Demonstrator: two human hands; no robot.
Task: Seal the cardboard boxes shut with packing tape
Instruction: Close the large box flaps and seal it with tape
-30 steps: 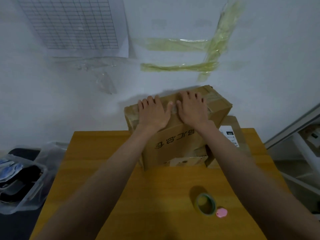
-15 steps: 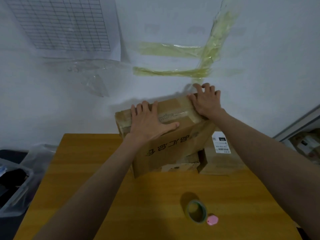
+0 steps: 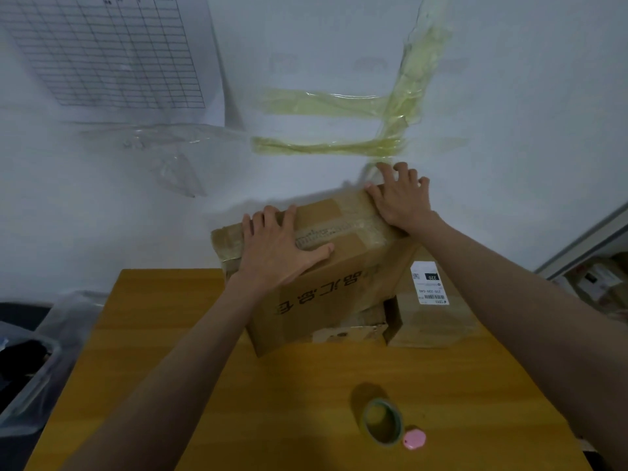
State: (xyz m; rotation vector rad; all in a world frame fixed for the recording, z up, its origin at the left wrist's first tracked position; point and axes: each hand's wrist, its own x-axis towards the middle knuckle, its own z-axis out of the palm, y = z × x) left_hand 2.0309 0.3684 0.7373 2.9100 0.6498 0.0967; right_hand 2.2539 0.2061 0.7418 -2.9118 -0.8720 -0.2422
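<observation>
- The cardboard box [image 3: 326,283] sits at the far edge of the wooden table [image 3: 170,351], against the wall, tape along its top seam
- Left hand [image 3: 277,248] lies flat on the box top, fingers spread, thumb out along the taped seam
- Right hand [image 3: 401,198] presses the far right corner, fingers bent over the edge
- A tape roll [image 3: 382,421] lies near the front, a small pink object [image 3: 414,438] beside it
- A second box [image 3: 430,300] with a label stands just right of the first

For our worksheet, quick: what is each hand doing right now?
Left hand: open, flat on the cardboard box.
Right hand: open, pressing the box's far end.
</observation>
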